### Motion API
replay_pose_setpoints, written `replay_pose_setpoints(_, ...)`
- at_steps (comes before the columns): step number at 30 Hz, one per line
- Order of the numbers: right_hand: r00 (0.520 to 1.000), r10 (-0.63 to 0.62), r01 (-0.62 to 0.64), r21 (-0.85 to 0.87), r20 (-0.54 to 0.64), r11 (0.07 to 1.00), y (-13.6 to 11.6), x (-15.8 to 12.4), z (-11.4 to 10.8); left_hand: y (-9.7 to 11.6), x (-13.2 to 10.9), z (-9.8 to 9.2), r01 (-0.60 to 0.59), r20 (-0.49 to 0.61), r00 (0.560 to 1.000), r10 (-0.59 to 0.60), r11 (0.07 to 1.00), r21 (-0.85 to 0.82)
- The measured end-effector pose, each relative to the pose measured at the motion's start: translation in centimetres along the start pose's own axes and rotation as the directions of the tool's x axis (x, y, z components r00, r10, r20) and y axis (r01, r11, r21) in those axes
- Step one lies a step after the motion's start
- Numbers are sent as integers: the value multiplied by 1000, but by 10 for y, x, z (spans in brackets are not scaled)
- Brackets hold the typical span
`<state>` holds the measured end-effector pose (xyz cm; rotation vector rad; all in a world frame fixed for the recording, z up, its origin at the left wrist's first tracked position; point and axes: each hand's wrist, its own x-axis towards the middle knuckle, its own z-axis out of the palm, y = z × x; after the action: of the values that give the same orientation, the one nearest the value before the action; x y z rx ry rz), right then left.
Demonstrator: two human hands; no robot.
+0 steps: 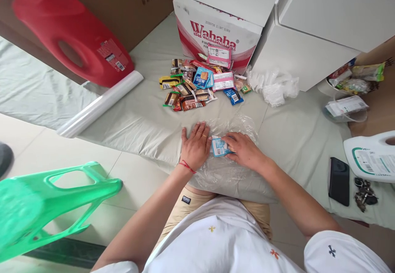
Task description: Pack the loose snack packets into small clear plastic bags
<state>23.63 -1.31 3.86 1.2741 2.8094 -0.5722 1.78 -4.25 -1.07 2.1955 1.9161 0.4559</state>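
A small blue-and-white snack packet (218, 147) with a barcode lies on a sheet of clear plastic film (226, 178) in front of me. My right hand (245, 151) grips its right side with curled fingers, covering part of it. My left hand (196, 147) rests flat, palm down, on the film's left edge, fingers extended and close beside the packet. Beyond both hands is a pile of wrapped snacks (193, 85) in brown, yellow, blue and pink wrappers.
A roll of clear film (101, 104) and a red jug (74, 34) stand left. Behind the snacks is a Wahaha carton (216, 26), with crumpled clear plastic (274, 85) beside it. A phone (338, 181), keys (365, 194) and white jug (375, 155) occupy the right; a green stool (61, 199) stands left.
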Motion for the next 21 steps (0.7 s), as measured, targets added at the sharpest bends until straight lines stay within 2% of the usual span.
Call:
replay_pose_setpoints(4, 992, 57, -41, 142, -114, 989, 17, -6, -4, 0, 0, 0, -2, 8, 1000, 2, 1000, -14)
replay_pose_setpoints(7, 947, 198, -129, 262, -255, 956, 33, -16, -15, -1, 0, 0, 2, 15, 1000, -1, 1000, -19)
replay_pose_setpoints(10, 910, 283, -189, 303, -303, 934, 38, -23, -24, -1, 0, 0, 2, 17, 1000, -2, 1000, -22)
replay_pose_setpoints(14, 960, 183, -125, 262, -211, 957, 19, -21, -17, -1, 0, 0, 2, 6, 1000, -2, 1000, -23)
replay_pose_setpoints(17, 990, 111, -104, 83, -84, 991, -2, -10, -7, 0, -1, 0, -5, -6, 1000, 5, 1000, -18)
replay_pose_setpoints(21, 995, 89, -80, -156, 47, 984, -20, 5, -8, 0, -1, -2, -9, -2, 1000, 9, 1000, -10)
